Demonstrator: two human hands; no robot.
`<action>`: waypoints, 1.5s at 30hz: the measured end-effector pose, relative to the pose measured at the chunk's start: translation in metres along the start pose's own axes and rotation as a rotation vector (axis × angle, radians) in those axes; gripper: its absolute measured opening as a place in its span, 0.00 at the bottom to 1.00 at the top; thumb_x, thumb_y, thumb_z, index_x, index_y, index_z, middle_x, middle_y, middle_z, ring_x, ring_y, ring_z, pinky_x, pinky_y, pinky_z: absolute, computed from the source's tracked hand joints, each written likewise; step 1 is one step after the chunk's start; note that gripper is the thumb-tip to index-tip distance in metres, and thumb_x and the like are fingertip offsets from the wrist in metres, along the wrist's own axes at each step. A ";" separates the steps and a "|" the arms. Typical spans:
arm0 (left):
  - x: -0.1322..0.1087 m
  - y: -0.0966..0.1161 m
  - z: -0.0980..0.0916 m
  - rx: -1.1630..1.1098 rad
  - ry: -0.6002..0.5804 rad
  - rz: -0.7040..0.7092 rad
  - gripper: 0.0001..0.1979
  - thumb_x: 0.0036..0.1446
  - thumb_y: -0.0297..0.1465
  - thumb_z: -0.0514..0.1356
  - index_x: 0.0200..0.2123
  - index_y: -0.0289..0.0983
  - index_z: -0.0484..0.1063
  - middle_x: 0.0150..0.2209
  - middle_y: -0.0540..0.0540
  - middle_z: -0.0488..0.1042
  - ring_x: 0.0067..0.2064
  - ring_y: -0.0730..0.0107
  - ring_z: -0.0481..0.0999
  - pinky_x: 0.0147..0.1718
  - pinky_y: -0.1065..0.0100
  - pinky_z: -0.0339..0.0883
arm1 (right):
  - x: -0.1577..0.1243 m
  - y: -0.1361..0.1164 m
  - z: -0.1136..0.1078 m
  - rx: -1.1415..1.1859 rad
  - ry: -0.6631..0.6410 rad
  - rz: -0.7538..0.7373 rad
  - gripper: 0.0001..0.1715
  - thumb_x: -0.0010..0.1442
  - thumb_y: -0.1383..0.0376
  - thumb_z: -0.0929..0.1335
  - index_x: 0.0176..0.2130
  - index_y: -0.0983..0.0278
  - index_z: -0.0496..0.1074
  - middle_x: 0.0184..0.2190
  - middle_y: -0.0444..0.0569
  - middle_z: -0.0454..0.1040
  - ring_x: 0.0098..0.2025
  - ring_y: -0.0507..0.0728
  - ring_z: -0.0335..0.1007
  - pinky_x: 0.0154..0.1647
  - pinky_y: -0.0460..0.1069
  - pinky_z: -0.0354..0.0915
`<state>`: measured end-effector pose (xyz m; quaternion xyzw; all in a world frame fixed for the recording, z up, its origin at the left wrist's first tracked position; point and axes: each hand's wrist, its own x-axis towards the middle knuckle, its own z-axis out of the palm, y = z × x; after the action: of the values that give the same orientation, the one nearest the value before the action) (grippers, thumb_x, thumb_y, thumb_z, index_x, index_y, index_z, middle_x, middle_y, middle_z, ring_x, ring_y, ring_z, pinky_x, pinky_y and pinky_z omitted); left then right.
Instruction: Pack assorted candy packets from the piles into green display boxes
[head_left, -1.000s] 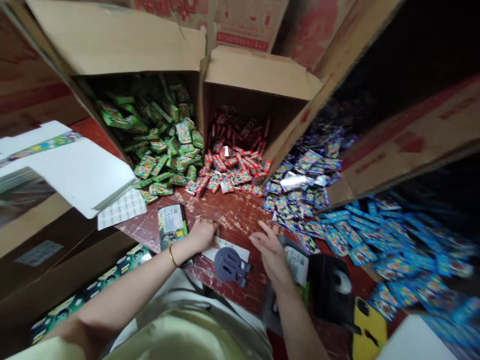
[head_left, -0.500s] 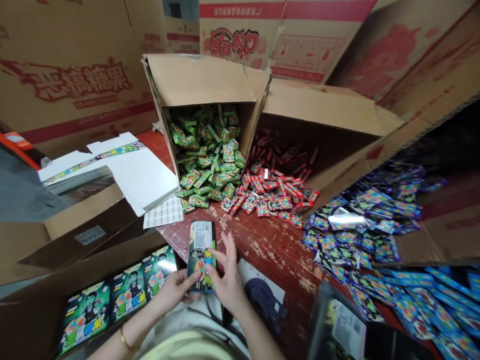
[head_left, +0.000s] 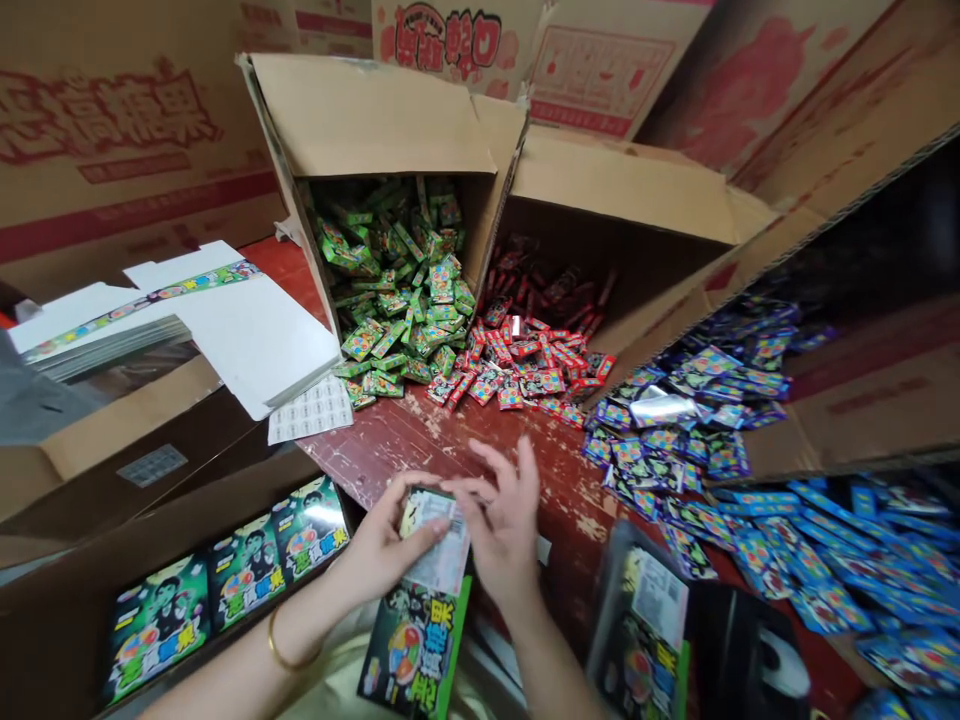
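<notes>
My left hand [head_left: 379, 548] grips the top left of a green and black printed candy box [head_left: 420, 620], held upright over my lap at the near edge of the red table [head_left: 465, 450]. My right hand [head_left: 501, 520] touches the box's top right by the white label, fingers spread. A gold bangle sits on my left wrist [head_left: 289, 640]. Whether the box's top flap is open I cannot tell.
Tipped cartons spill green packets [head_left: 397, 300], red packets [head_left: 525, 350], purple packets [head_left: 690, 400] and blue packets [head_left: 840, 550] onto the table. A carton [head_left: 60, 560] at the left holds finished green boxes [head_left: 225, 580]. White flat sheets [head_left: 225, 330] lie at the left. Another green box [head_left: 645, 630] and a dark tape dispenser [head_left: 750, 650] stand at the right.
The green box has come off the table edge toward my lap, and now stands up in both hands. My right hand shifted to its top. The view dipped slightly.
</notes>
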<state>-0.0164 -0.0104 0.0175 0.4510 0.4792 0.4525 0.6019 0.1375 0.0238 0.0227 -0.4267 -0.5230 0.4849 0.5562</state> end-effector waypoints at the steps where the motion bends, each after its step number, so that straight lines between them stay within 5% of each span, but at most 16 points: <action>1: 0.006 0.001 0.003 0.020 -0.029 -0.005 0.19 0.53 0.39 0.64 0.45 0.40 0.65 0.39 0.47 0.72 0.39 0.65 0.73 0.37 0.67 0.69 | 0.005 -0.006 -0.007 -0.014 0.062 0.004 0.48 0.58 0.66 0.69 0.66 0.52 0.39 0.54 0.54 0.67 0.45 0.57 0.72 0.45 0.56 0.70; 3: 0.012 0.002 0.008 0.061 -0.058 -0.015 0.16 0.53 0.39 0.64 0.41 0.39 0.65 0.36 0.49 0.71 0.37 0.66 0.72 0.36 0.68 0.68 | 0.015 -0.019 -0.020 -0.020 0.114 0.034 0.49 0.55 0.65 0.71 0.65 0.55 0.43 0.41 0.49 0.74 0.41 0.57 0.72 0.43 0.54 0.70; 6: 0.013 0.001 0.011 0.136 -0.055 -0.001 0.15 0.54 0.40 0.62 0.40 0.40 0.65 0.37 0.49 0.71 0.40 0.65 0.71 0.39 0.67 0.66 | 0.022 -0.034 -0.030 0.051 -0.003 0.161 0.48 0.53 0.66 0.73 0.64 0.58 0.48 0.28 0.42 0.74 0.32 0.55 0.72 0.38 0.52 0.70; 11: 0.015 -0.002 0.015 0.307 -0.027 0.057 0.15 0.52 0.37 0.64 0.40 0.40 0.65 0.37 0.50 0.70 0.43 0.64 0.70 0.43 0.66 0.63 | 0.019 -0.032 -0.027 0.106 -0.162 0.283 0.48 0.50 0.68 0.73 0.63 0.60 0.50 0.28 0.41 0.75 0.32 0.54 0.72 0.38 0.50 0.68; 17: 0.012 0.001 0.021 0.316 0.000 0.081 0.15 0.52 0.36 0.64 0.40 0.40 0.65 0.38 0.48 0.71 0.44 0.62 0.71 0.45 0.64 0.64 | 0.017 -0.018 -0.024 0.060 -0.147 0.301 0.46 0.45 0.70 0.75 0.59 0.59 0.55 0.31 0.42 0.74 0.30 0.53 0.70 0.36 0.50 0.67; 22: 0.004 0.013 0.030 0.136 0.012 0.039 0.26 0.49 0.37 0.66 0.48 0.42 0.59 0.42 0.46 0.73 0.46 0.61 0.74 0.45 0.62 0.67 | 0.014 -0.003 -0.023 0.304 -0.197 0.677 0.36 0.46 0.66 0.74 0.54 0.61 0.64 0.31 0.44 0.75 0.33 0.54 0.73 0.34 0.48 0.68; 24: 0.000 0.021 0.028 0.051 -0.061 -0.062 0.27 0.47 0.37 0.67 0.48 0.42 0.60 0.41 0.46 0.75 0.42 0.61 0.75 0.41 0.63 0.70 | 0.014 0.001 -0.031 0.306 -0.224 0.728 0.36 0.50 0.63 0.73 0.57 0.62 0.61 0.30 0.44 0.75 0.32 0.54 0.74 0.34 0.47 0.67; 27: -0.007 0.032 0.009 0.017 -0.406 -0.308 0.20 0.43 0.41 0.69 0.37 0.39 0.69 0.34 0.46 0.77 0.36 0.60 0.76 0.36 0.62 0.71 | 0.018 0.000 -0.057 0.146 -0.284 0.579 0.45 0.49 0.60 0.75 0.62 0.59 0.55 0.29 0.43 0.76 0.30 0.54 0.74 0.31 0.48 0.67; 30: -0.008 0.032 -0.015 -0.082 -0.606 -0.424 0.24 0.40 0.50 0.67 0.33 0.38 0.73 0.33 0.43 0.79 0.36 0.55 0.78 0.37 0.57 0.70 | 0.022 -0.006 -0.082 0.034 -0.145 0.443 0.46 0.49 0.57 0.75 0.62 0.59 0.55 0.30 0.44 0.77 0.31 0.56 0.74 0.32 0.50 0.69; 34: 0.006 0.021 -0.010 -0.361 -0.225 -0.178 0.44 0.36 0.60 0.63 0.53 0.41 0.65 0.56 0.36 0.69 0.55 0.44 0.71 0.48 0.51 0.68 | -0.004 -0.011 -0.075 0.036 0.237 0.243 0.45 0.54 0.52 0.71 0.63 0.57 0.50 0.42 0.52 0.77 0.40 0.60 0.75 0.38 0.55 0.72; 36: 0.016 0.018 0.008 -0.426 0.011 -0.099 0.42 0.42 0.55 0.64 0.57 0.43 0.58 0.60 0.37 0.66 0.58 0.47 0.69 0.51 0.52 0.67 | -0.031 -0.009 -0.059 0.054 0.238 0.214 0.48 0.54 0.52 0.72 0.64 0.55 0.46 0.47 0.54 0.75 0.44 0.61 0.75 0.41 0.56 0.72; 39: 0.021 0.018 0.032 -0.312 0.279 -0.087 0.34 0.49 0.44 0.66 0.55 0.42 0.57 0.53 0.40 0.73 0.52 0.53 0.74 0.49 0.56 0.69 | -0.061 -0.008 -0.047 0.084 0.073 0.305 0.52 0.54 0.55 0.72 0.65 0.55 0.41 0.43 0.54 0.76 0.40 0.62 0.76 0.37 0.56 0.73; 41: 0.014 0.016 0.040 -0.159 0.277 -0.087 0.35 0.49 0.41 0.67 0.56 0.42 0.55 0.50 0.42 0.74 0.50 0.55 0.75 0.49 0.58 0.70 | -0.062 -0.015 -0.048 0.052 0.101 0.287 0.55 0.53 0.56 0.73 0.66 0.55 0.39 0.39 0.51 0.77 0.36 0.60 0.76 0.35 0.55 0.72; 45: -0.012 0.001 0.045 0.019 -0.071 -0.005 0.43 0.50 0.34 0.67 0.62 0.46 0.43 0.55 0.42 0.69 0.54 0.59 0.71 0.52 0.61 0.67 | -0.026 -0.039 -0.058 0.001 0.231 0.227 0.51 0.49 0.59 0.75 0.64 0.56 0.49 0.30 0.44 0.76 0.32 0.57 0.75 0.37 0.52 0.70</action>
<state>0.0261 -0.0264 0.0260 0.4714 0.4630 0.4301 0.6152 0.1993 -0.0067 0.0513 -0.5357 -0.4037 0.4926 0.5544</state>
